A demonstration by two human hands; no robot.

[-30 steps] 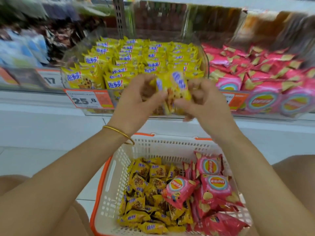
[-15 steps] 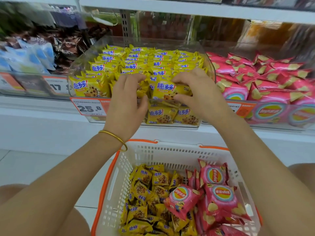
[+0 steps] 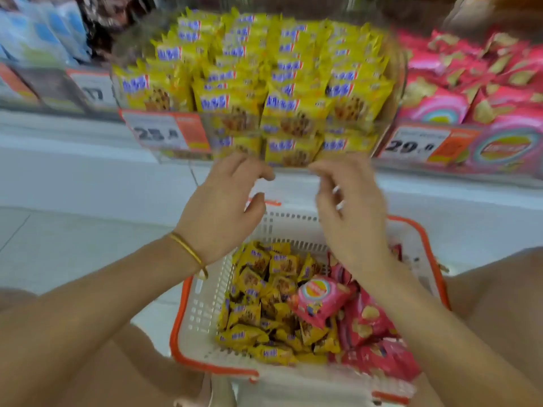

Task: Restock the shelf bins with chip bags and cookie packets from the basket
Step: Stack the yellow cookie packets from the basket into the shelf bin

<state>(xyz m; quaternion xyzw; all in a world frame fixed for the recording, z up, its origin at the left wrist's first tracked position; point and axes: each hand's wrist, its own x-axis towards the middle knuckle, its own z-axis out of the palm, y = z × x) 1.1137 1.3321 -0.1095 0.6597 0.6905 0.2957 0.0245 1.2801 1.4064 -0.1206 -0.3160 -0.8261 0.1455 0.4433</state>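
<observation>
A clear shelf bin [image 3: 188, 155] holds rows of upright yellow cookie packets [image 3: 282, 110]. To its right, a second bin holds pink chip bags [image 3: 440, 101]. Below the shelf sits a white basket with an orange rim [image 3: 202, 306], with yellow cookie packets [image 3: 255, 304] on its left side and pink chip bags [image 3: 320, 295] on its right. My left hand [image 3: 223, 212] and my right hand [image 3: 349, 212] hover between the bin's front and the basket, fingers loosely curled, holding nothing. A gold bangle circles my left wrist.
Orange and white price tags [image 3: 164, 132] hang on the bin fronts. Blue packets [image 3: 44, 33] fill a bin at the far left. A white shelf ledge [image 3: 88, 171] runs below the bins. Pale floor tiles surround the basket, and my knees flank it.
Both hands released the yellow cookie packet into the bin and dropped back down toward the basket. The view tilted downward and is blurred by motion.
</observation>
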